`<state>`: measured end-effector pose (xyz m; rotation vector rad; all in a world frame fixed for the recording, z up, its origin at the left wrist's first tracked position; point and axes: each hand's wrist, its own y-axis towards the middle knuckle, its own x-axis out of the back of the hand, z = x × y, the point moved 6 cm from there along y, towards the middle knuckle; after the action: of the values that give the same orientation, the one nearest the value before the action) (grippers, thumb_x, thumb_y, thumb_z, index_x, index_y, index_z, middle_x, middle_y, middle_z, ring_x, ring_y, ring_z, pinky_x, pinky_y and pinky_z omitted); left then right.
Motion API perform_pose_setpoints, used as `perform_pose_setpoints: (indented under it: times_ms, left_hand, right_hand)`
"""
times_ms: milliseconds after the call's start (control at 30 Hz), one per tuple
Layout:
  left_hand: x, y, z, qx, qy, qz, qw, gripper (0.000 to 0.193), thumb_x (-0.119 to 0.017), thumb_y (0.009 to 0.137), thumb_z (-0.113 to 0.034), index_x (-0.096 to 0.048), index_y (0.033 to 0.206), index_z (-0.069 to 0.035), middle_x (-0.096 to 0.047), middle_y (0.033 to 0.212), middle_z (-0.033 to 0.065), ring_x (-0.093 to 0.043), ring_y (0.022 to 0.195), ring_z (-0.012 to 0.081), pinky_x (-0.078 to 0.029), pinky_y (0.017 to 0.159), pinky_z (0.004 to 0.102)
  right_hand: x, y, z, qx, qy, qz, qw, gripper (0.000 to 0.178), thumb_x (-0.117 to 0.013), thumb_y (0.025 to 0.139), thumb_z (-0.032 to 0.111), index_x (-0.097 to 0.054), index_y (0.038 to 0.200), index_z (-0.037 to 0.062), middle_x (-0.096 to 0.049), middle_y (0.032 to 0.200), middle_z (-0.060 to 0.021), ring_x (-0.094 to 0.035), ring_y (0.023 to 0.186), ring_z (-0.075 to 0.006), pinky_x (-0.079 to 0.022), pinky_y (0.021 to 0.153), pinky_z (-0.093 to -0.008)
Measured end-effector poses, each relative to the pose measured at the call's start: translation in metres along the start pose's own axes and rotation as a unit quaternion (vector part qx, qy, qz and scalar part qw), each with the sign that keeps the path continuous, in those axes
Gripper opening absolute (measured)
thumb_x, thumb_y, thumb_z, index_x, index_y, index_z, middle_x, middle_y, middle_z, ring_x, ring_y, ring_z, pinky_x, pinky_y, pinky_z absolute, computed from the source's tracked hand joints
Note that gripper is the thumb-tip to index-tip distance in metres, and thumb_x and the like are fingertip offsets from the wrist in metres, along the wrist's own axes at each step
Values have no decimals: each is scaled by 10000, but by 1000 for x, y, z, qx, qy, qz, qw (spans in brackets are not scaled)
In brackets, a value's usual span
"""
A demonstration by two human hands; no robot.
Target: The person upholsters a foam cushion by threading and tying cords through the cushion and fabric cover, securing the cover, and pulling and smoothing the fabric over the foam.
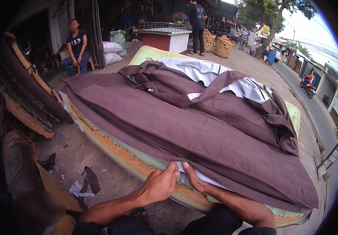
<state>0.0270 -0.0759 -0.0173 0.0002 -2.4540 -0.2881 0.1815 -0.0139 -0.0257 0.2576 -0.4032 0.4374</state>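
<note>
A large dark brown fabric cover (169, 119) with white backing (200, 72) lies over a long foam cushion (128, 156). The near side of the foam is pale green and yellow, with a rough orange-brown strip along it. At the cover's near edge, my left hand (160, 186) is closed, its curled fingers pinching the white-backed hem. Close beside it, my right hand (194, 179) grips the same edge, thumb on top and the other fingers mostly hidden. Loose brown strips of the cover are bunched across its far side.
Wooden frame pieces (26, 111) lean at the left. Fabric scraps (83, 188) lie on the concrete below them. A person (77, 49) sits at the back left near white sacks (112, 53). Beyond the foam are a red and white counter (165, 41), woven baskets (224, 46) and a standing person (196, 23).
</note>
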Motion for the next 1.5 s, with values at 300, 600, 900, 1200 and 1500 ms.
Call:
perform_pose_setpoints:
  times_ms: [300,600,900,1200,1500]
  left_hand:
    - [14,-35,14,-90,29,99,991,77,-558,1054,-109,-538,1035,-37,-564,629,202,-648,625,439,-456,567,508]
    - [-11,-37,41,-87,14,-70,994,90,-628,989,-75,-673,1051,-29,-673,750,191,-699,674,376,-528,605,430]
    - [-33,-107,70,201,-121,1,972,155,-681,1006,-170,-703,1024,-18,-689,732,159,-711,657,260,-536,644,362]
    - [-24,-183,126,253,-297,-101,915,206,-647,1064,-198,-731,1106,-15,-677,855,2,-557,761,46,-467,693,235]
    - [-26,-132,106,151,-314,51,936,202,-636,1067,-194,-734,1082,-17,-648,834,-6,-538,714,55,-437,644,250]
  right_hand:
    - [-24,-43,22,228,-382,179,877,675,-572,1062,502,-506,1489,-17,-582,1480,-210,-594,1337,-354,-482,1152,-450]
    - [-34,-97,60,134,-376,78,914,297,-705,1004,430,-724,1061,140,-748,758,7,-632,518,-215,-519,546,-355]
    - [-57,-78,41,125,-416,-13,901,575,-660,957,202,-550,1520,171,-559,1477,-150,-567,1312,-308,-411,1043,-433]
    - [-58,-81,59,154,-347,-181,907,523,-760,838,29,-646,1349,23,-598,1352,-189,-575,1219,-373,-446,1006,-494]
    - [-86,-133,50,105,-178,-68,976,274,-770,892,28,-678,1148,-7,-709,976,-144,-682,879,-273,-555,749,-371]
